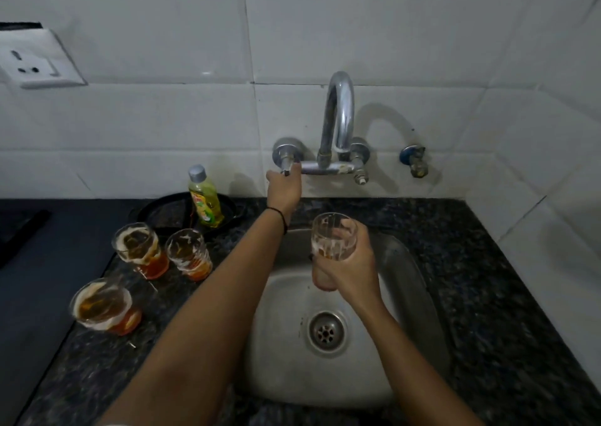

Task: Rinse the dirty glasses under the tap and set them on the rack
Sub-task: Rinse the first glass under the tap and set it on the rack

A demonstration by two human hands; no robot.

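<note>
My right hand [353, 271] grips a clear ribbed glass [333, 242] upright over the steel sink [413, 282], below the tap spout. My left hand [284, 188] reaches up and holds the left handle [287, 165] of the chrome wall tap [338, 117]. No water is seen running. Three dirty glasses with orange-brown liquid stand on the counter left of the sink: one at the back left [140, 250], one beside it [188, 253], one nearer me [104, 307]. No rack is in view.
A yellow-green dish soap bottle [205, 198] stands on a black pan [169, 211] behind the glasses. The dark speckled counter [487, 279] surrounds the sink. A small valve [414, 160] sticks out of the tiled wall at right. A wall socket [32, 61] is at upper left.
</note>
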